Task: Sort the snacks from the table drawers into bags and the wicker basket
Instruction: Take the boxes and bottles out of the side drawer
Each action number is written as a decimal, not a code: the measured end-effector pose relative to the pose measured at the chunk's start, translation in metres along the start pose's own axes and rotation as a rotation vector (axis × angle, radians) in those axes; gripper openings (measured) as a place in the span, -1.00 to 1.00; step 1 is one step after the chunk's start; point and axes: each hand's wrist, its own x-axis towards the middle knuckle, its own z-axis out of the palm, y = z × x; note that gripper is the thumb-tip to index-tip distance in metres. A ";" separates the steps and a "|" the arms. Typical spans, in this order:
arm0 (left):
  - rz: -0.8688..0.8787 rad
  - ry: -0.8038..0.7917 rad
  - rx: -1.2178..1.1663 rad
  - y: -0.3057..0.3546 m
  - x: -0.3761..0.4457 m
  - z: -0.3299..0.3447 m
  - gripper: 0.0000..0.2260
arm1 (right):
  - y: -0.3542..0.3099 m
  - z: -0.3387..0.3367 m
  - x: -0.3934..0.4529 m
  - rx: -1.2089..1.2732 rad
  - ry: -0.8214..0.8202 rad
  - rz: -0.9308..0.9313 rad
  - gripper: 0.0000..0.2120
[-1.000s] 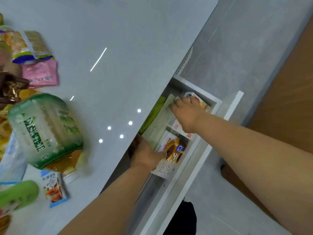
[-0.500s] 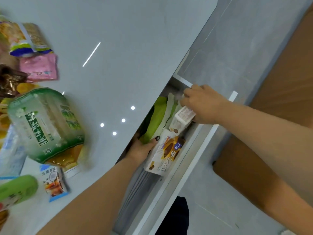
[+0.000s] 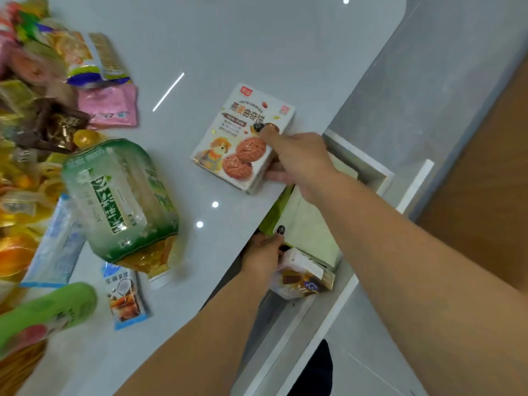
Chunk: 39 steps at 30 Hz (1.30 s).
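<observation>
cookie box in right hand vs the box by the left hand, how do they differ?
The cookie box lies flat on the tabletop, gripped by the right hand; the brown-printed box sits tilted in the open drawer against the left hand. The cookie box shows round cookies and a cartoon dog; the brown-printed box's print is blurred. Both are white snack cartons.

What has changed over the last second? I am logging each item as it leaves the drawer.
The right hand lifted the oat cookie box out of the drawer onto the tabletop, still holding it. The left hand stayed in the drawer at the brown snack box. The tabletop snacks are unmoved.
</observation>
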 end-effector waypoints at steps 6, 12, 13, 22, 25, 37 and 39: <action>-0.083 -0.086 -0.229 -0.016 -0.007 -0.025 -0.82 | -0.011 0.016 -0.008 -0.312 0.244 -0.326 -0.56; -0.209 -0.201 -0.623 -0.047 -0.026 -0.051 -0.93 | 0.085 -0.052 -0.074 -0.432 0.500 -0.127 -0.55; -0.215 -0.219 -0.657 -0.051 -0.034 -0.057 -0.96 | 0.093 -0.048 -0.085 -0.335 0.455 -0.010 -0.55; 0.219 -0.190 -0.098 -0.054 -0.056 -0.051 -0.81 | 0.128 -0.057 -0.109 0.382 0.394 0.287 -0.73; 0.327 -0.016 0.149 -0.060 -0.043 -0.051 -0.52 | 0.125 -0.066 -0.116 0.194 0.514 0.192 -0.73; 0.370 -0.111 0.922 -0.094 -0.037 -0.034 -0.56 | 0.064 -0.085 -0.151 -0.355 0.580 -0.223 -0.74; 0.324 -0.123 0.696 -0.077 -0.059 -0.048 -0.67 | 0.044 -0.079 -0.155 -0.461 0.514 -0.286 -0.74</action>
